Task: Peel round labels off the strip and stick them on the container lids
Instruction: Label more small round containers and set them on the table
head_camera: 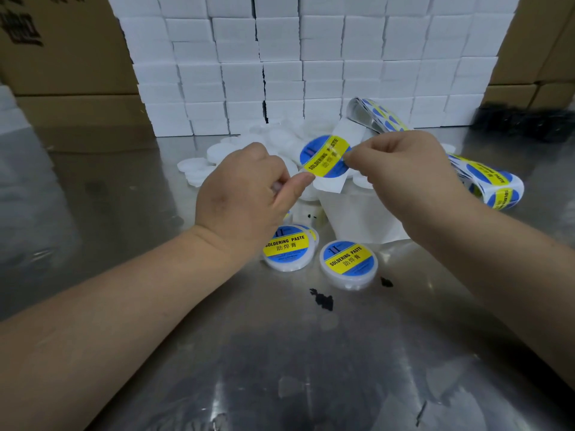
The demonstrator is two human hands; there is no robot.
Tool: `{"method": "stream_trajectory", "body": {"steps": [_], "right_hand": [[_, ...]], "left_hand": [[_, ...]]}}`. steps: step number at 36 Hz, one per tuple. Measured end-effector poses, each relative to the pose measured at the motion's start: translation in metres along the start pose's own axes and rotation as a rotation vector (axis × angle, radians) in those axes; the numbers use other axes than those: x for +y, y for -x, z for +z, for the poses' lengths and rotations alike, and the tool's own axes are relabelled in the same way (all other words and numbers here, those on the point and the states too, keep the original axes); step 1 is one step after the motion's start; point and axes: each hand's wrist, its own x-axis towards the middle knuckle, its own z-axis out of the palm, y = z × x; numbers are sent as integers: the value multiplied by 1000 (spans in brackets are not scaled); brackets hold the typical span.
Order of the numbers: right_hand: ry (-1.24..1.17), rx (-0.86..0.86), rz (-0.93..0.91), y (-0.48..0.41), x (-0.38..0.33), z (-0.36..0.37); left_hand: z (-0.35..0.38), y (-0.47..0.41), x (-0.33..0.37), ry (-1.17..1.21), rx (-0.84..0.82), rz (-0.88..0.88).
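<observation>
A round blue and yellow label (pixel 325 155) hangs in the air between my hands. My right hand (pixel 401 172) pinches its right edge. My left hand (pixel 249 188) pinches the white backing strip (pixel 334 185) at the label's lower left corner, thumb against the label's edge. The strip (pixel 485 178) with more labels curls away to the right on the steel table. Two white lidded containers (pixel 287 250) (pixel 348 264) bearing labels lie below my hands. A heap of plain white lids (pixel 199 169) lies behind.
A wall of stacked white boxes (pixel 311 63) stands at the back, cardboard cartons (pixel 62 57) to both sides. Empty white backing paper (pixel 357 222) trails under my right wrist. Small black scraps (pixel 323 300) dot the steel table (pixel 280 368) near the labelled containers.
</observation>
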Motion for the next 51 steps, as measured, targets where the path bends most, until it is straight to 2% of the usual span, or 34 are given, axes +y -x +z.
{"method": "stream_trajectory", "body": {"steps": [5, 15, 20, 24, 31, 39, 45, 51], "right_hand": [[-102, 107, -42, -2, 0, -2], [-192, -20, -159, 6, -3, 3], [-185, -64, -225, 9, -3, 4], [-213, -55, -255, 10, -3, 3], [-162, -116, -227, 11, -1, 7], [-134, -138, -233, 11, 2, 9], [-114, -122, -237, 10, 4, 11], [-91, -108, -229, 8, 5, 11]], "left_hand": [[1, -4, -3, 96, -53, -248], [4, -3, -2, 491, -95, -451], [9, -3, -6, 509, -33, -534], [4, -6, 2, 776, -38, -627], [-1, -5, 13, 1124, -159, -675], [1, -5, 7, 1398, -157, -706], [2, -3, 8, 1432, -169, -677], [2, 0, 9, 1365, -181, -602]]}}
